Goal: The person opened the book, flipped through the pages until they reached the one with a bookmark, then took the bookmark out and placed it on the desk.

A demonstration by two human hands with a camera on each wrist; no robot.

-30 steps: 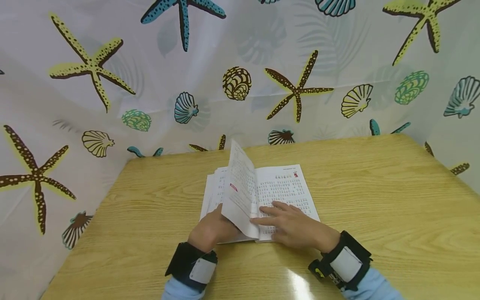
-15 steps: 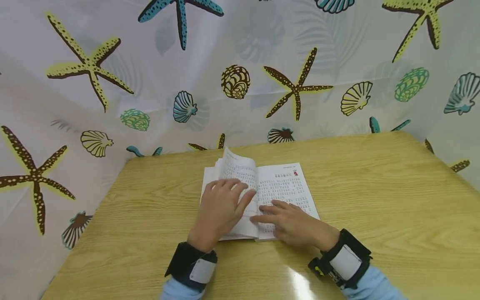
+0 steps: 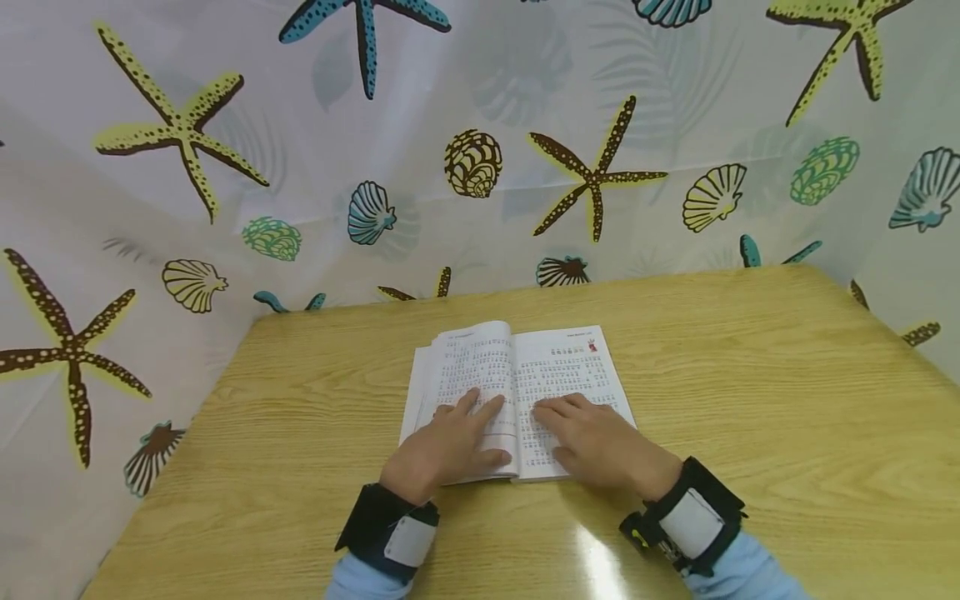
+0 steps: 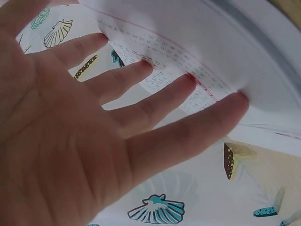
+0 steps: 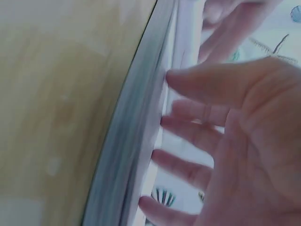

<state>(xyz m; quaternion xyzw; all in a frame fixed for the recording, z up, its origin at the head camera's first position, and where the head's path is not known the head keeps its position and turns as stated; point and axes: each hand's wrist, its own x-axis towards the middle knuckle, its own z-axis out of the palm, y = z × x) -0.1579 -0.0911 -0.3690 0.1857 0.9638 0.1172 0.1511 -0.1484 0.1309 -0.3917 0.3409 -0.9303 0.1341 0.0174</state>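
An open book (image 3: 558, 375) with printed text lies on the wooden table, its left side fanned into several uneven pages. My left hand (image 3: 442, 454) rests on the left page (image 3: 480, 354), fingers spread and thumb pointing toward the spine. Seen in the left wrist view, the left hand's fingers (image 4: 164, 134) are straight, their tips against the printed page (image 4: 176, 61). On the right page lies my right hand (image 3: 600, 442), fingers extended. The right wrist view shows the right hand's fingertips touching the page above the thick page stack (image 5: 127, 141). Neither hand grips anything.
The wooden table (image 3: 750, 375) extends to both sides of the book. Behind it hangs a white curtain (image 3: 420, 125) printed with starfish and shells. Black straps with white plates wrap both wrists, over light blue sleeves (image 3: 367, 579).
The raised left page has come down flat to the left. My left hand went from beneath it to on top of it, and the right fingers drew slightly right, away from the spine.
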